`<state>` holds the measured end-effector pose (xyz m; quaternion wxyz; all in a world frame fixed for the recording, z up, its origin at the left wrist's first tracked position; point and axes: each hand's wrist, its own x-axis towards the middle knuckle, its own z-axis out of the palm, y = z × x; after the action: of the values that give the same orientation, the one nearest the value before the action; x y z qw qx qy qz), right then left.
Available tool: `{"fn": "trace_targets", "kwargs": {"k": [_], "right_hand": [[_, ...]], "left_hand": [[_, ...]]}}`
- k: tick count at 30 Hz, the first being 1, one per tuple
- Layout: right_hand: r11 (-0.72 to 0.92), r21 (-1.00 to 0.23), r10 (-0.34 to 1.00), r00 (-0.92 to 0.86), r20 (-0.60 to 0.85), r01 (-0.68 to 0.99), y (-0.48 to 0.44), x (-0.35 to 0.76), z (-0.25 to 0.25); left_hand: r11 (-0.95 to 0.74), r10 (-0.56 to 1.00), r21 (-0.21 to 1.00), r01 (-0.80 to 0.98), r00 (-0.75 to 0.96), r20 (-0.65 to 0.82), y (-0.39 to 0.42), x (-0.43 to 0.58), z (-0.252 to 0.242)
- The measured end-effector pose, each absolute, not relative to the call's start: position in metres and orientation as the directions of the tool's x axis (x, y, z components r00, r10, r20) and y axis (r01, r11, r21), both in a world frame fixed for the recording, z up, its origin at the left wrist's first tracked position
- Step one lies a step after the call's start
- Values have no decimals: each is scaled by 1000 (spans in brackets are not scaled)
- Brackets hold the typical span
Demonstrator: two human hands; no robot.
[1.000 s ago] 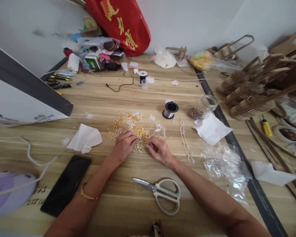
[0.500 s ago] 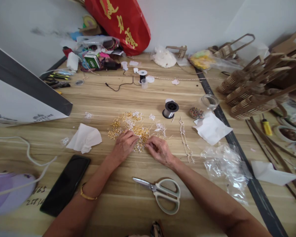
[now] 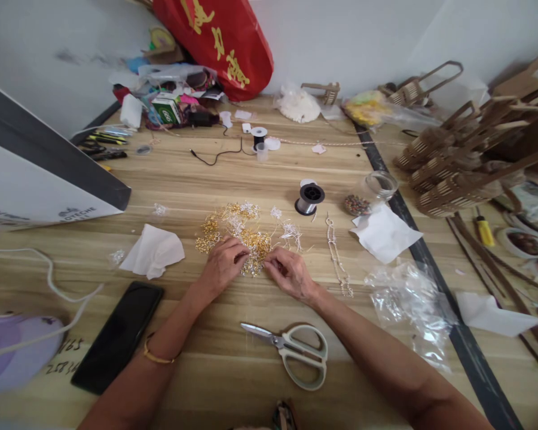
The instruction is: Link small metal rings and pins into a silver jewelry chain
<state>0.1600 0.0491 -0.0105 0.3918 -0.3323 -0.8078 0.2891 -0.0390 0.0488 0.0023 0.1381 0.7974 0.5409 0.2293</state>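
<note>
A heap of small gold and silver beads or findings lies on the wooden table between my hands. My left hand rests at the heap's left side, thumb and fingers pinched together; whatever is between them is too small to make out. At the right edge, my right hand has its fingers curled in a pinch, and its contents are hidden too. Pale wire-like strands spread just beyond the right hand. A beaded chain lies farther right. Scissors with pale handles lie nearer to me, blades pointing left.
A black phone lies left of my left arm. Beyond the heap stands a wire spool, with a glass jar to its right. Clear plastic bags lie beside my right forearm. Woven baskets crowd the right side.
The fingers of my left hand have shifted slightly in the heap. My right hand stays almost in place, and the things on the table look unchanged.
</note>
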Motion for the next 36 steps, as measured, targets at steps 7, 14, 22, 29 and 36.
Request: {"fn": "trace_targets", "kwargs": {"k": [7,14,22,29,36], "right_hand": [[611,-730,762,-477,437,307,49,160,-10],[605,-733,767,-474,432,311,49,160,-9],[600,-733,770,-478,422,321,49,160,-9],[611,-725,764,-478,434,318,49,160,-12],[617,-722,759,-481,439,313,49,160,-10]], "left_hand": [[-378,925,455,806,317,207,48,-37,3],[-375,927,430,821,322,193,48,-36,4],[-411,912,436,801,351,215,48,-38,-2],[-411,912,476,778,362,195,49,-38,1],[-456,889,468,757,416,193,49,-42,2]]}}
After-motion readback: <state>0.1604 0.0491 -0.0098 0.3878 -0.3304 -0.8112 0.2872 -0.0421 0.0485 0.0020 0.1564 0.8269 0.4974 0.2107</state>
